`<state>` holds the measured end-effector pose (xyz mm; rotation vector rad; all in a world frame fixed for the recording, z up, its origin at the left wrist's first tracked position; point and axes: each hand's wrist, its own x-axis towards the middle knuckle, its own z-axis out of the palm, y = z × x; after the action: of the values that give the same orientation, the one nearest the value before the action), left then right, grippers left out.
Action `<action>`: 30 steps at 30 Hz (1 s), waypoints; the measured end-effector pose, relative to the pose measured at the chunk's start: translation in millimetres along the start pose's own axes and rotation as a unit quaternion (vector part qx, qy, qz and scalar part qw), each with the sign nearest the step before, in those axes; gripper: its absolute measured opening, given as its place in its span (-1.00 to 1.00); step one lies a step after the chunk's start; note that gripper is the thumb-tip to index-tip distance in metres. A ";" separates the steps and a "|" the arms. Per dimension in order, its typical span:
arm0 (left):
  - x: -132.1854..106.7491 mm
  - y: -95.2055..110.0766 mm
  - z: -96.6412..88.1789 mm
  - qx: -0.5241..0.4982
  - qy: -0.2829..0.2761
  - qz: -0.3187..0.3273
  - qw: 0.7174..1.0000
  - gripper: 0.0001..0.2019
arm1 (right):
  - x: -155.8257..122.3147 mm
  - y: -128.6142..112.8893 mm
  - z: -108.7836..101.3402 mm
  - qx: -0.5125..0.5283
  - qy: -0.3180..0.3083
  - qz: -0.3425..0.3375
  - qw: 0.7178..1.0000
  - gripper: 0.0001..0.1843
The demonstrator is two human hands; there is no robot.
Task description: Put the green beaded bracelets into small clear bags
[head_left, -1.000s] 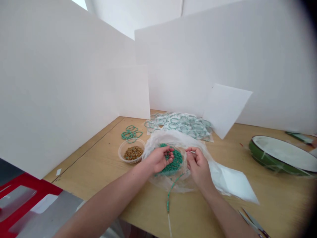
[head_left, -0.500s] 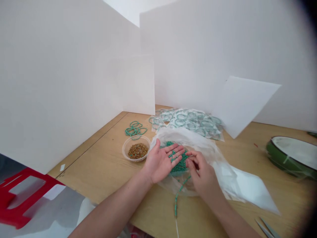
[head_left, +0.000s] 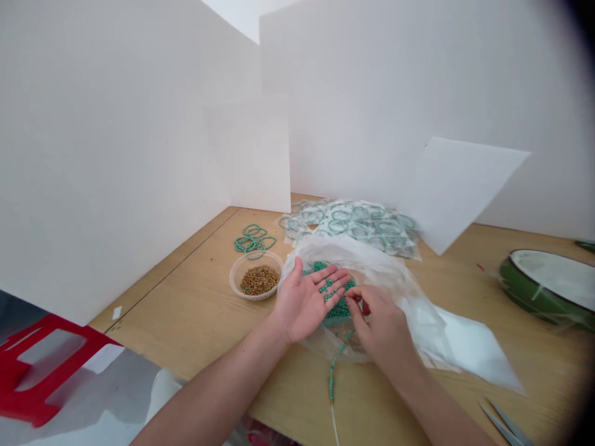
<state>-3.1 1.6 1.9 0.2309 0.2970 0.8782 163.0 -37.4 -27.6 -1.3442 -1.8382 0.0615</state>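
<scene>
the left hand (head_left: 307,303) lies open over a clear plastic bag (head_left: 356,255), palm up and fingers spread, with its grip holding nothing closed; a few small turquoise beads (head_left: 328,288) rest on the palm and fingers. the right hand (head_left: 379,325) sits just beside it, its grip closed into a pinch with the fingertips (head_left: 353,303) drawn together. whatever it may hold is hidden by the fingers.

a heap of turquoise beads (head_left: 339,306) lies inside the bag, directly under the two hands and partly covered by them. a bead strand (head_left: 333,375) runs out from under the bag's near edge towards the person, ending in a bare white thread (head_left: 334,424).

the bag rests on a wooden tabletop (head_left: 181,310). just left of the bag stands a round clear tub (head_left: 255,275) of brown-gold beads (head_left: 259,280), with loose turquoise bead bracelets (head_left: 253,240) beyond it. directly beyond the bag lie many bracelets in clear sleeves (head_left: 353,226). to its right are a white sheet (head_left: 474,350), a green-rimmed enamel tray (head_left: 546,288) further off, and scissors (head_left: 504,424) nearer the person. white boards (head_left: 116,155) stand around the far side, and a red frame (head_left: 46,365) shows below the tabletop's left edge.
</scene>
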 end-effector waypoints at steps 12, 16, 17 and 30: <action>-1.3 0.3 -1.3 -0.002 0.002 0.004 1.000 -0.32 | -2.2 -1.8 -0.9 -0.012 0.013 -0.016 1.000 -0.87; -1.6 -0.2 -0.3 0.003 0.008 0.004 1.000 -0.31 | -1.8 -2.3 -0.8 -0.014 0.014 -0.026 0.999 -0.87; -1.7 -0.6 0.2 0.005 0.009 0.006 1.000 -0.31 | -1.8 -2.5 -0.9 -0.014 0.013 -0.027 0.999 -0.87; -2.0 -3.2 0.5 0.036 0.016 0.002 0.999 -0.35 | -5.0 -1.0 6.1 -0.010 0.010 -0.007 1.000 -0.62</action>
<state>-1.9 -2.0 1.7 0.2843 0.3572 0.8772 158.7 -39.4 -34.0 -1.3409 -1.8364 0.0223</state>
